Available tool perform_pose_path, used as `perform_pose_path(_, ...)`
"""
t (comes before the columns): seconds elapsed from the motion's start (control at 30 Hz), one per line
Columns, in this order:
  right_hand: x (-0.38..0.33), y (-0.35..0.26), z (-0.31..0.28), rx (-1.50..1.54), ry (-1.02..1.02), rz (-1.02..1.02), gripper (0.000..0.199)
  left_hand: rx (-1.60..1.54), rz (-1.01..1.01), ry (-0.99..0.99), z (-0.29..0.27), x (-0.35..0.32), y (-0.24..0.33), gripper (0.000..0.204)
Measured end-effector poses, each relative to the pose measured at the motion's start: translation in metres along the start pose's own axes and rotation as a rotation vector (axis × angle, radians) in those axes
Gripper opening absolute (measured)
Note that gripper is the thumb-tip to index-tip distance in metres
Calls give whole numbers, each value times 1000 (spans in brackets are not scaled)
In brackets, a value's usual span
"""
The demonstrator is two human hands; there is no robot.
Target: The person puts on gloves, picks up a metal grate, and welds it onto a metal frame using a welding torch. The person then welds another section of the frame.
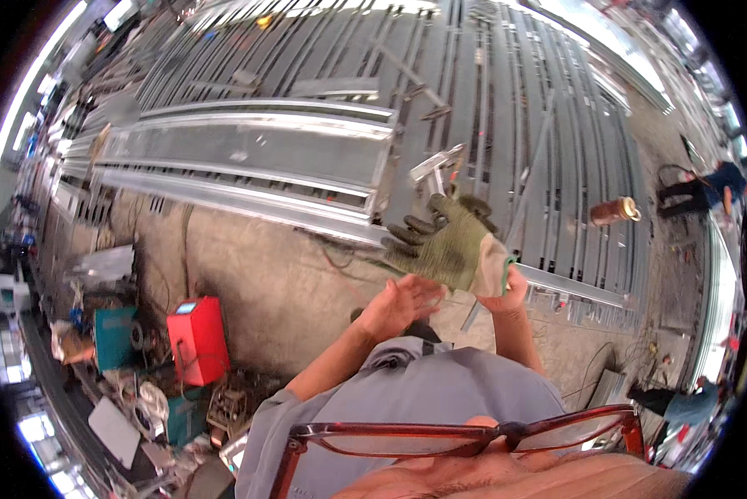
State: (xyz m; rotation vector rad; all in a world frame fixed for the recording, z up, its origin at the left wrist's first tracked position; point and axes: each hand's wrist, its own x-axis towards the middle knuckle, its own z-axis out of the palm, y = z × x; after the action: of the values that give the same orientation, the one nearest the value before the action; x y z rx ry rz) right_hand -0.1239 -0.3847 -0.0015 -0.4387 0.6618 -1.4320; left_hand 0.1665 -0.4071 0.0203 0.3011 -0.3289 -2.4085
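Note:
A green knitted work glove (450, 251) with dark fingers and a pale, green-edged cuff is in front of me, close to the near edge of the metal stack. My right hand (513, 293) is closed on its cuff. Dark fingertips behind it may belong to a second glove; I cannot tell. Bare, with its fingers stretched out and slightly blurred, my left hand (402, 306) is just below the glove's lower edge. Whether it touches the glove is unclear. Just beyond the glove, a T-shaped metal piece (436, 165) lies on the stack.
Long grey metal profiles (548, 166) spread out ahead, with a wide shiny panel (249, 158) at the left. A brown cylindrical container (613, 211) stands on them at the right. A red machine box (197, 341) is on the floor at left. Two people (710, 190) are at far right.

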Motion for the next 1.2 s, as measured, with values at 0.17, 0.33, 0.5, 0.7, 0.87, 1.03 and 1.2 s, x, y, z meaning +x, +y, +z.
perform_pose_path(0.17,-9,45,42,-998,-175,-222,18,80,121,121,-16,-20,33,63)
perform_pose_path(0.33,-22,64,91,-1138,116,-152,44,195,111,329,-42,-35,42,51)
perform_pose_path(0.5,-32,75,102,-1145,112,-222,41,52,127,374,-50,-47,46,49)
perform_pose_path(0.7,-39,103,115,-1150,144,-244,29,618,96,1041,-57,-94,37,58)
perform_pose_path(0.87,-38,141,132,-1107,-57,93,21,1351,133,743,-18,-138,44,58)
perform_pose_path(1.03,-38,154,139,-1220,-234,139,26,1522,-100,620,6,-151,48,47)
perform_pose_path(1.2,-33,159,137,-1220,-321,227,21,1607,7,729,-11,-173,42,42)
